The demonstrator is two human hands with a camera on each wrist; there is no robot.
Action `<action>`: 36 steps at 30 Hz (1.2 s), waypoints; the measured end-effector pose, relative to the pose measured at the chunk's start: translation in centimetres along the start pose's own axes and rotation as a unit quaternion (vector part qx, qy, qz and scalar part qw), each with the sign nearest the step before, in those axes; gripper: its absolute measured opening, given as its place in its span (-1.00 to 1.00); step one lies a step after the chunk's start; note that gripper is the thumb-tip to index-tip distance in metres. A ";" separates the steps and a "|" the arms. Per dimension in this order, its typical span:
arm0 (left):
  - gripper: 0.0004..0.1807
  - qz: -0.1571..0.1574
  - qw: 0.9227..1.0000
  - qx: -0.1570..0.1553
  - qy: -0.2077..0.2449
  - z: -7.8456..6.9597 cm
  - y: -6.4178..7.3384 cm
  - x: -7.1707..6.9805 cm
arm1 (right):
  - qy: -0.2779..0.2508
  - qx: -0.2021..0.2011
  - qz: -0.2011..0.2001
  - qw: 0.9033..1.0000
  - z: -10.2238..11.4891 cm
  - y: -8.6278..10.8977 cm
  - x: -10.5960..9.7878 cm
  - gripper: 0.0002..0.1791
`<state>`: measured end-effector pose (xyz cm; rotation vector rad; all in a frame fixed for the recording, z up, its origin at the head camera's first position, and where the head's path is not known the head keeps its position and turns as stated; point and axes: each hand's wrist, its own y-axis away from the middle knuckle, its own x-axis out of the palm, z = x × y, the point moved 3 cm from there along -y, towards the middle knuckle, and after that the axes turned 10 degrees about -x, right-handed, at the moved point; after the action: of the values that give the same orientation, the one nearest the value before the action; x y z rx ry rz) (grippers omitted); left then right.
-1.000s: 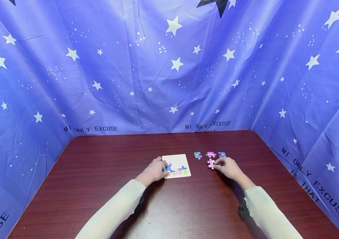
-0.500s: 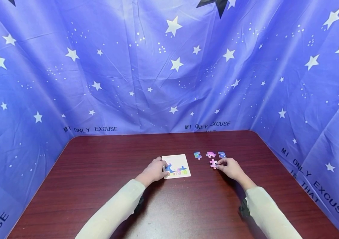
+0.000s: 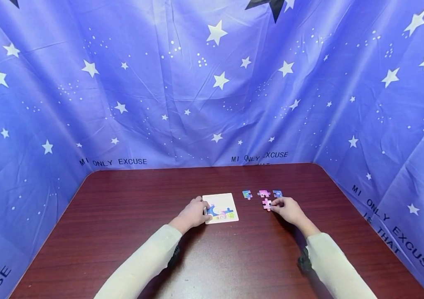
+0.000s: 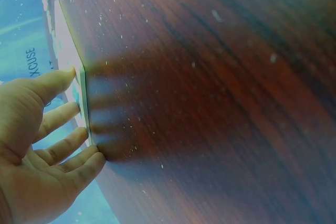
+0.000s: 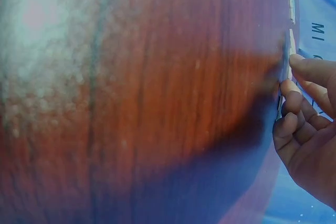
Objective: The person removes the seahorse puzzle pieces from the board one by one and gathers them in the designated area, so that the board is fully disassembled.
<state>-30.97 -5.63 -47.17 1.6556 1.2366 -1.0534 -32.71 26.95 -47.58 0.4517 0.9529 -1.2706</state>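
In the head view my left hand (image 3: 194,213) rests along the left edge of a square white puzzle board (image 3: 219,199), its fingertips partly covering the picture pieces. The left wrist view shows thumb and fingers, nearly straight, touching the rim of the board (image 4: 64,43). Several joined blue, pink and yellow-green pieces fill the board's front part; its back part is plain white. To the right, my right hand (image 3: 287,211) pinches the right edge of a pink jigsaw piece (image 3: 266,204) at table level. In the right wrist view the piece (image 5: 292,45) appears edge-on between thumb and fingers.
Behind the pinched piece lie a blue-green jigsaw piece (image 3: 247,194), a pink one (image 3: 263,193) and a blue one (image 3: 277,193), all loose. The dark red-brown table (image 3: 140,187) is enclosed by blue star-printed cloth (image 3: 182,83) at the back and sides.
My right hand has shifted slightly to the right with the pink jigsaw piece, then stays in place. My left hand and the board keep their places.
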 end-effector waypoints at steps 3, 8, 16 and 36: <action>-0.60 0.000 1.000 0.000 0.003 0.0 0.0 -0.1 | 0.001 -0.001 -0.002 1.000 -0.1 -0.1 0.0 -0.87; -0.61 -0.001 1.000 0.002 0.006 -0.2 0.2 -0.2 | 0.003 0.001 -0.001 1.000 -0.1 -0.2 0.0 -0.86; -0.62 -0.003 1.000 0.008 0.006 -0.2 0.2 -0.2 | -0.003 0.005 0.006 1.000 -0.1 -0.2 0.3 -0.87; -0.61 -0.001 1.000 0.005 0.009 0.0 0.0 0.0 | 0.003 0.016 0.007 1.000 -0.3 -0.4 0.6 -0.84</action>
<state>-30.99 -5.66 -47.16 1.6744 1.2460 -1.0497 -33.23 26.71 -48.09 0.4870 0.9330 -1.2735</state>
